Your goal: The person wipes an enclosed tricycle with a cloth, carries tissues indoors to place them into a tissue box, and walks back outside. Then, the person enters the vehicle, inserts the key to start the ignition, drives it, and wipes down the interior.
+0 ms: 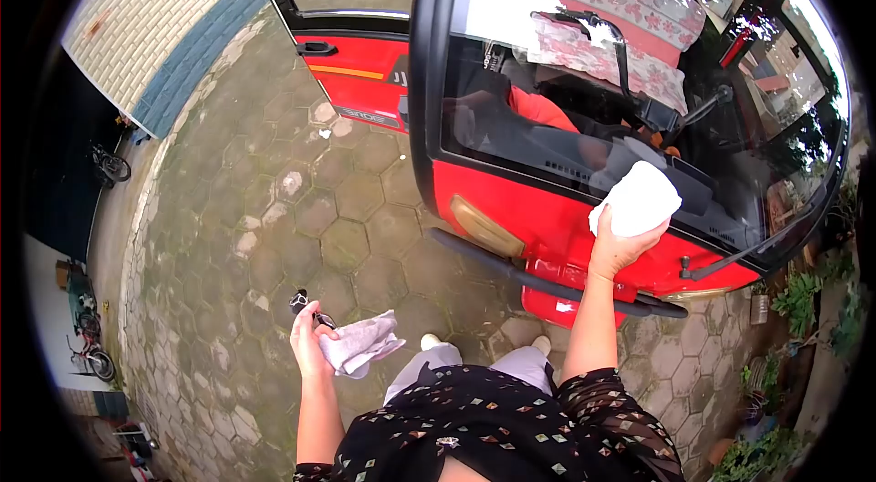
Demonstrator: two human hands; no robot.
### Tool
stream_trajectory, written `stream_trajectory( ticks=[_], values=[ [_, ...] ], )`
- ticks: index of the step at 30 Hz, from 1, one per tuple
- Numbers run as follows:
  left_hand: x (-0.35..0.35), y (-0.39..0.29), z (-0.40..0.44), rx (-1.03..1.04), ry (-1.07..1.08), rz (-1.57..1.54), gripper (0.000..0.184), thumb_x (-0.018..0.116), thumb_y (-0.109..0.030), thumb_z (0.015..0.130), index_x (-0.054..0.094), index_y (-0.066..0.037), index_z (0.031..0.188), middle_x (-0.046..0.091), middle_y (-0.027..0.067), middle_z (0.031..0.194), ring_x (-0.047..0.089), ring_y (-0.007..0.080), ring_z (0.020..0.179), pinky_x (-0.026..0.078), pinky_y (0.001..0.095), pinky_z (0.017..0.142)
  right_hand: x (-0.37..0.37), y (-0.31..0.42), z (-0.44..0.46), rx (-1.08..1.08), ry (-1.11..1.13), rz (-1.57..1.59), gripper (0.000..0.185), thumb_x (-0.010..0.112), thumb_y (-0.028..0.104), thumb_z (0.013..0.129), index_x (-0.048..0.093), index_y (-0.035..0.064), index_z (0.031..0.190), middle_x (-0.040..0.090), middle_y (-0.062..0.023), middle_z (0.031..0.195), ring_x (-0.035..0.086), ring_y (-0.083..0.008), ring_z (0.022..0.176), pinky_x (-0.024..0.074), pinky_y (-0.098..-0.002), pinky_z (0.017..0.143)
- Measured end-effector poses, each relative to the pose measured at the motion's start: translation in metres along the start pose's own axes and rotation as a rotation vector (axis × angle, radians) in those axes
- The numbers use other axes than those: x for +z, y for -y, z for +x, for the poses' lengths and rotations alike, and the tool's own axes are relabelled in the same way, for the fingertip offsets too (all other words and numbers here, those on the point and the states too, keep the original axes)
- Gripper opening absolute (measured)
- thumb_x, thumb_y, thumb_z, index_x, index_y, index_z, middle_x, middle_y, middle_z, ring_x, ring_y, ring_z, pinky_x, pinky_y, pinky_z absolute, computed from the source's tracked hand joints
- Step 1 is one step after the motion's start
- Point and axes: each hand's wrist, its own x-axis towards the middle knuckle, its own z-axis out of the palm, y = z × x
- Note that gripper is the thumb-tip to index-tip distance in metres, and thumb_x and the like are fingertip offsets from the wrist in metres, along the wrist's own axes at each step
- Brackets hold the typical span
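Observation:
A white cloth (646, 199) is in my right hand (620, 247), held at the lower edge of the windshield (538, 140) of a red vehicle (566, 199). Whether the cloth touches the glass I cannot tell. My left hand (312, 341) is out over the paving to the left, its fingers closed round a small black object (299, 301) and a greyish-lilac cloth (360, 343). The black object sticks out above the fingers; what it is I cannot make out. Below my right hand is the vehicle's dark bumper bar (484, 256).
The vehicle's door (356, 72) stands open at the upper left. A wiper (730, 259) lies near the windshield's lower right. Hexagonal paving (347, 245) surrounds my feet. Plants (798, 295) grow at the right; a brick wall (155, 17) and parked bikes (91, 359) are at the left.

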Motion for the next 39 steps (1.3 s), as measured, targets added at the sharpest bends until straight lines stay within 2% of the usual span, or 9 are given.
stream_trajectory(
  ticks=[2, 3, 7, 11, 16, 27, 33, 37, 39],
  values=[
    [0.011, 0.027, -0.006, -0.060, -0.036, -0.026, 0.025, 0.047, -0.019, 0.085, 0.055, 0.002, 0.095, 0.054, 0.0083, 0.089, 0.048, 0.0137, 0.044, 0.041, 0.0238, 0.041, 0.004, -0.007, 0.023, -0.084, 0.023, 0.017, 0.091, 0.074, 0.019, 0.056, 0.020, 0.0052, 0.128, 0.034, -0.0187, 0.122, 0.035, -0.0350, 0.112, 0.0306, -0.0425, 0.094],
    [-0.047, -0.062, 0.031, 0.024, -0.044, 0.075, 0.025, 0.047, -0.019, 0.085, 0.055, 0.002, 0.095, 0.054, 0.0083, 0.089, 0.048, 0.0137, 0.044, 0.041, 0.0238, 0.041, 0.025, 0.055, -0.051, 0.040, 0.032, 0.059, 0.091, 0.074, 0.019, 0.056, 0.020, 0.0052, 0.128, 0.034, -0.0187, 0.122, 0.035, -0.0350, 0.112, 0.0306, -0.0425, 0.094],
    [-0.056, -0.059, 0.068, 0.032, -0.082, 0.040, 0.023, 0.047, -0.017, 0.085, 0.055, 0.001, 0.094, 0.054, 0.0076, 0.087, 0.048, 0.0129, 0.043, 0.040, 0.0230, 0.040, 0.052, 0.098, -0.063, -0.064, 0.089, 0.037, 0.092, 0.074, 0.018, 0.053, 0.021, 0.0037, 0.127, 0.034, -0.0197, 0.122, 0.035, -0.0358, 0.113, 0.0314, -0.0424, 0.093],
    [-0.053, -0.060, 0.099, 0.008, -0.076, 0.004, 0.023, 0.050, -0.020, 0.083, 0.056, 0.000, 0.094, 0.055, 0.0065, 0.087, 0.047, 0.0135, 0.042, 0.040, 0.0244, 0.041, 0.090, 0.130, -0.104, -0.395, 0.270, 0.077, 0.090, 0.073, 0.024, 0.052, 0.026, 0.0007, 0.125, 0.038, -0.0210, 0.118, 0.042, -0.0363, 0.105, 0.0364, -0.0400, 0.088],
    [-0.039, -0.073, 0.152, 0.037, -0.056, 0.004, 0.022, 0.048, -0.019, 0.085, 0.054, 0.000, 0.093, 0.056, 0.0074, 0.085, 0.048, 0.0141, 0.039, 0.041, 0.0253, 0.039, 0.119, 0.204, -0.136, -0.556, 0.759, 0.208, 0.083, 0.072, 0.026, 0.050, 0.035, 0.0011, 0.120, 0.042, -0.0164, 0.116, 0.045, -0.0309, 0.103, 0.0378, -0.0379, 0.083],
    [-0.003, -0.123, 0.287, 0.148, 0.098, -0.005, 0.021, 0.050, -0.019, 0.083, 0.055, 0.000, 0.089, 0.053, 0.0074, 0.082, 0.048, 0.0138, 0.046, 0.040, 0.0230, 0.036, 0.146, 0.379, 0.089, -0.889, 0.153, 0.131, 0.080, 0.069, 0.017, 0.053, 0.034, 0.0021, 0.123, 0.045, -0.0175, 0.115, 0.047, -0.0325, 0.103, 0.0396, -0.0383, 0.085],
    [0.023, -0.134, 0.337, 0.101, 0.166, 0.019, 0.022, 0.050, -0.020, 0.083, 0.055, 0.001, 0.091, 0.053, 0.0076, 0.081, 0.049, 0.0126, 0.054, 0.041, 0.0219, 0.039, 0.201, 0.412, 0.201, -0.849, 0.153, -0.224, 0.078, 0.061, 0.042, 0.059, 0.035, 0.0085, 0.125, 0.048, -0.0181, 0.114, 0.049, -0.0315, 0.102, 0.0388, -0.0367, 0.085],
    [0.039, -0.140, 0.373, 0.011, 0.260, 0.064, 0.025, 0.049, -0.020, 0.083, 0.055, 0.002, 0.094, 0.053, 0.0077, 0.083, 0.048, 0.0124, 0.053, 0.039, 0.0217, 0.040, 0.201, 0.406, 0.201, -0.796, 0.267, -0.191, 0.080, 0.064, 0.043, 0.059, 0.037, 0.0062, 0.124, 0.047, -0.0218, 0.114, 0.048, -0.0311, 0.104, 0.0370, -0.0353, 0.088],
    [0.048, -0.142, 0.395, -0.030, 0.318, 0.090, 0.025, 0.050, -0.021, 0.083, 0.055, 0.001, 0.093, 0.054, 0.0079, 0.084, 0.047, 0.0134, 0.050, 0.039, 0.0219, 0.040, 0.197, 0.398, 0.182, -0.877, 0.124, -0.209, 0.079, 0.065, 0.040, 0.059, 0.036, 0.0062, 0.124, 0.047, -0.0216, 0.114, 0.048, -0.0316, 0.105, 0.0369, -0.0348, 0.088]
  ],
)
